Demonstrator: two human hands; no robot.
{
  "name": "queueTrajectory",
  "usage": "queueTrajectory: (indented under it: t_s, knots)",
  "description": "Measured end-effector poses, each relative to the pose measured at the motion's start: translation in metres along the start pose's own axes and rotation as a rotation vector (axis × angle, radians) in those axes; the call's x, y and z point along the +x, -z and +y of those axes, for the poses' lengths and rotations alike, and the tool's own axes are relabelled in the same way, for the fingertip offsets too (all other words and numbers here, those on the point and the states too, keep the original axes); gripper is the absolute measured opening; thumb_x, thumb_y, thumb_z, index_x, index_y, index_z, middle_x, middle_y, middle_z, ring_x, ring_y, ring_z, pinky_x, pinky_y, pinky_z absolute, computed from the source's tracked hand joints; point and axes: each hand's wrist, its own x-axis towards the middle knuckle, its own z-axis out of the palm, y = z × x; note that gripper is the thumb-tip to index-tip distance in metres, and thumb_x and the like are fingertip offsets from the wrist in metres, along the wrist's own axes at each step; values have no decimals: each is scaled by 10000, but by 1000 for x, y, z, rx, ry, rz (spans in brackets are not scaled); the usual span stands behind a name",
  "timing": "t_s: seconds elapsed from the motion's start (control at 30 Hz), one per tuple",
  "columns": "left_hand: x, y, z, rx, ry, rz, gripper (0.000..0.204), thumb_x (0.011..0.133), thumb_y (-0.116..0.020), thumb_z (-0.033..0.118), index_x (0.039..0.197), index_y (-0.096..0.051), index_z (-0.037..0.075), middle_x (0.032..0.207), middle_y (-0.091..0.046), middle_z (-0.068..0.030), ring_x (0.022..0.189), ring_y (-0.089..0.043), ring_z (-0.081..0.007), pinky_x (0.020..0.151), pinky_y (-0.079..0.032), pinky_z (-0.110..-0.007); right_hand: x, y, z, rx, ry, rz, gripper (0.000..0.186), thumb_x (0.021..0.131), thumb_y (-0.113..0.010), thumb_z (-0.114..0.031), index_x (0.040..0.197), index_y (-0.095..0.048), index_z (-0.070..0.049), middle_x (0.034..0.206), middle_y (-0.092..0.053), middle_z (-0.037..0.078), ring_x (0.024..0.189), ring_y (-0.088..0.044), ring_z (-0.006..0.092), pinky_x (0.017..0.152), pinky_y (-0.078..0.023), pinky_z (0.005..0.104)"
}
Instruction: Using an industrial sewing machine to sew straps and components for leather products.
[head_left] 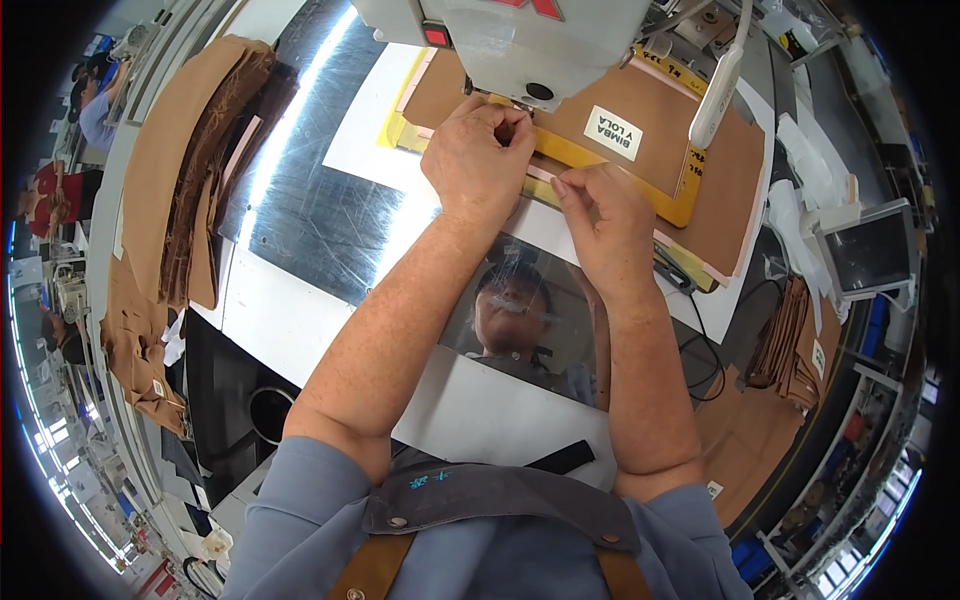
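My left hand [478,155] is closed in a pinch just under the sewing machine head [530,55], beside its needle area. What its fingertips hold is hidden. My right hand [612,225] also pinches thumb and forefinger, at the near edge of a yellow clamp frame [570,150]; anything between them is too small to make out. Under the frame lies a brown fabric panel [560,115] with a white label [613,133] on it. A pale pink strip [545,172] runs along the frame's near side, between my two hands.
Stacked brown fabric pieces [165,180] lie on the left, and folded ones [785,340] on the right. A white handheld device [718,95] hangs by its cord right of the machine head. A dark screen [868,250] stands at far right. Shiny metal [310,190] covers the table's left part.
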Motion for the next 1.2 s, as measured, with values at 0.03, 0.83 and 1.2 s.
queueTrajectory:
  t_s: [0.03,0.83,1.2]
  knots:
    - [0,0,0,-10,0,6,131,806,-725,208,763,-741,86,787,-667,4,668,-662,-221,614,-504,-343,0,0,0,-1,4,4,77,871,-724,-68,892,-674,-14,820,-651,110,698,-645,277,622,-509,365]
    - [1,-1,-1,26,-12,-8,163,808,-727,224,856,-768,74,847,-691,-14,695,-694,-191,638,-527,-316,1,-2,-3,37,-32,-6,79,875,-719,-62,890,-669,-3,808,-641,116,681,-640,273,624,-503,367]
    - [-8,-6,-3,-190,-13,102,112,803,-731,138,789,-714,29,820,-654,-98,710,-672,-269,614,-503,-389,-4,6,-4,17,-31,-50,86,956,-625,-78,950,-622,8,849,-598,134,775,-592,288,699,-462,372]
